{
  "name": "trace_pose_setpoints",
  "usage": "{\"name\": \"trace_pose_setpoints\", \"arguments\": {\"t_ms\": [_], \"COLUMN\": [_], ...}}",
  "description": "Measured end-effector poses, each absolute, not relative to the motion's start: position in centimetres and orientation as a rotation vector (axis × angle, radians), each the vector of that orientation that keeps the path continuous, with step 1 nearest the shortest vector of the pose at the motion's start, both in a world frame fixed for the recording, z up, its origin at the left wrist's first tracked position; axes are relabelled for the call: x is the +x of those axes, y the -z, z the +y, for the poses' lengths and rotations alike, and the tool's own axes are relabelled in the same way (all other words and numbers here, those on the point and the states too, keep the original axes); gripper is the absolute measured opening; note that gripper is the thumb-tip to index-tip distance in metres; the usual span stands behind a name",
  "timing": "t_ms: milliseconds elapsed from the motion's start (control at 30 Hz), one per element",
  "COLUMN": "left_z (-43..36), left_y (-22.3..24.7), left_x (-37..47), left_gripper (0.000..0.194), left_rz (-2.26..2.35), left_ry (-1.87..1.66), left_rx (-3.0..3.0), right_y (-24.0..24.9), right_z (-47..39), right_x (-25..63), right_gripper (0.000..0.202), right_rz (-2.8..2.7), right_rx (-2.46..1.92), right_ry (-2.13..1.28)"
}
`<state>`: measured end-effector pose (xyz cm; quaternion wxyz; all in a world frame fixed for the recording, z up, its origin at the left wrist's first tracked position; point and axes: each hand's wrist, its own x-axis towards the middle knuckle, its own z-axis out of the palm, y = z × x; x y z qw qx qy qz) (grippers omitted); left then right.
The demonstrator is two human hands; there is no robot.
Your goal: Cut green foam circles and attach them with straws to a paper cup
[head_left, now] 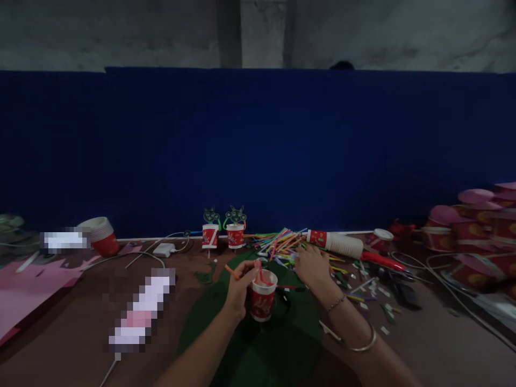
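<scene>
A red paper cup (pixel 263 305) with a white rim stands upright on dark green material in front of me. My left hand (pixel 238 290) has its fingers closed at the cup's left side and rim. A pink bent straw (pixel 262 274) rises from the cup, and an orange straw (pixel 231 272) juts out to the left by my fingers. My right hand (pixel 312 269) reaches forward, fingers stretched out, to the near right edge of a pile of coloured straws (pixel 278 244). Whether its fingertips touch a straw is too dark to tell.
Two decorated cups (pixel 235 236) stand at the back. A stack of paper cups (pixel 344 244) lies right of the straws, near a red-handled tool (pixel 382 260). More stacked cups (pixel 102 236) and pink sheets (pixel 36 293) are left. Cables and finished-looking red cups (pixel 475 231) are right.
</scene>
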<state>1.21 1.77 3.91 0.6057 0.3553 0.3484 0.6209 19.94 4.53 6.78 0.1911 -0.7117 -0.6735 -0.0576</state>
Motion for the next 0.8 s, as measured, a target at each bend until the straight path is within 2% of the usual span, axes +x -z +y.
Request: {"name": "trace_pose_setpoints", "arguments": {"t_ms": [67, 233, 333, 467, 533, 633, 800], "left_z": [1.8, 2.0, 2.0, 2.3, 2.4, 2.7, 3.0], "left_y": [-3.9, -4.0, -4.0, -3.8, -3.7, -3.5, -3.1], "left_x": [1.2, 1.2, 1.2, 1.1, 1.1, 1.2, 1.4], "left_gripper": [0.02, 0.024, 0.029, 0.039, 0.044, 0.042, 0.038], "left_rz": [0.783, 0.753, 0.794, 0.849, 0.859, 0.859, 0.803], "left_ry": [-1.403, -1.359, -1.367, -1.459, -1.483, -1.508, -1.516], "left_rx": [0.776, 0.695, 0.692, 0.595, 0.571, 0.549, 0.531], "right_y": [-7.0, -8.8, -9.6, -9.0, -8.1, -6.7, -5.9], "right_z": [4.5, 2.4, 0.0, -2.0, -2.1, -1.7, -1.5], "right_x": [19.6, 17.1, 15.3, 13.3, 12.6, 11.9, 11.6], "right_gripper": [0.021, 0.015, 0.011, 0.004, 0.009, 0.016, 0.015], "right_rz": [-1.902, -1.945, -2.126, -2.317, -2.319, -2.302, -2.24], "right_rx": [-1.864, -1.198, -1.01, -0.988, -1.044, -1.071, -1.108], "right_ry": [0.115, -0.031, -0.091, -0.02, 0.073, 0.162, 0.162]}}
